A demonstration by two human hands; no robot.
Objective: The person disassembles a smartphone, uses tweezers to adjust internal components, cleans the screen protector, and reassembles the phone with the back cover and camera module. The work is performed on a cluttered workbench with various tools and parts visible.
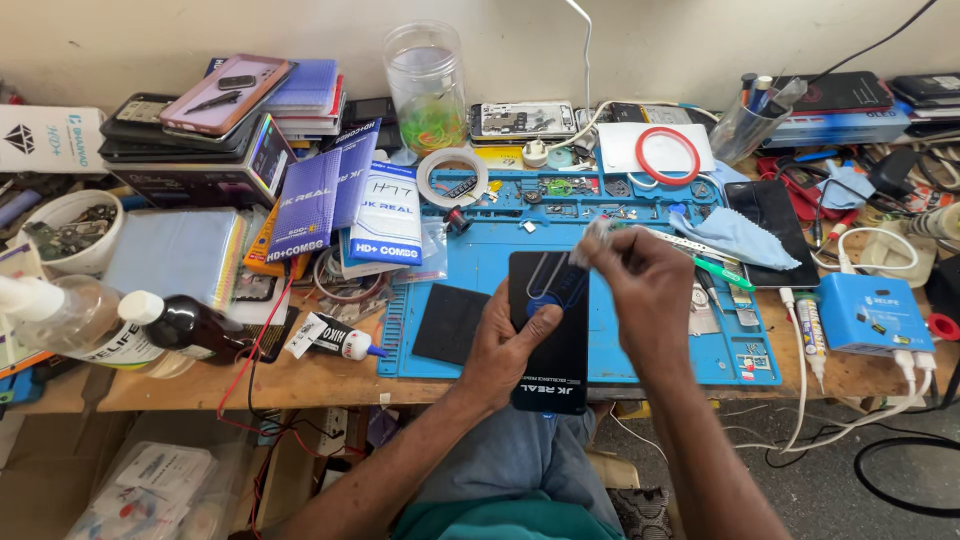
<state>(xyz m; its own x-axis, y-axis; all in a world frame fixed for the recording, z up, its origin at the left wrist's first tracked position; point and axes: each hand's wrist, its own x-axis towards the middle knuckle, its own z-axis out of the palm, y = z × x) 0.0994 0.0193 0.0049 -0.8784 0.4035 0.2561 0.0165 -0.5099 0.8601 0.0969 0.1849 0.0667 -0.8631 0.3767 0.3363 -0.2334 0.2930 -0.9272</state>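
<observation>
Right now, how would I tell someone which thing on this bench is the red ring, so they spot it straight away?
Start at the blue work mat in the middle of the bench and look to its far right corner. There a white sheet lies, and the red ring rests flat on it. It is a thin, bright red hoop, unlike the thicker whitish tape roll further left.

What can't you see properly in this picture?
- Head view: the thing pinched in the right hand is blurred, and its fingers cover most of it.
- The lower part of the black screen panel is covered by the left hand.
- The parts in the white bowl are too small to tell.
- The box at the left is cut off by the picture's edge.
</observation>
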